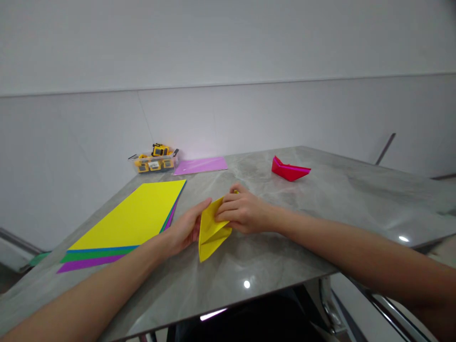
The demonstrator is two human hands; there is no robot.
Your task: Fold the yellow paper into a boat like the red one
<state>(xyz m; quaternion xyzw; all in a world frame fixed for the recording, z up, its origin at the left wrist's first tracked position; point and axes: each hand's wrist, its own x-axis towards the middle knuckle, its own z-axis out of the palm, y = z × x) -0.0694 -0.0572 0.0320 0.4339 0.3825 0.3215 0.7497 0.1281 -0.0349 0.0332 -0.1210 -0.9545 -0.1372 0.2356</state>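
A folded piece of yellow paper [212, 235] is held between both hands above the grey table [228, 270]. My left hand [187, 228] grips its left edge, thumb on top and the other fingers mostly hidden behind the paper. My right hand [242, 209] has its fingers bent over the upper right part of the paper, pressing on it. The paper's pointed lower end hangs towards the table's front edge. To the right and farther back sits a red folded paper boat [289, 171] with a pink stripe along its rim.
Stacked yellow, blue, green and purple sheets [131, 216] lie on the left. At the back are a clear plastic box [154, 164] of yellow and black items and a flat pink sheet [201, 165]. A wall [249, 114] rises behind the table.
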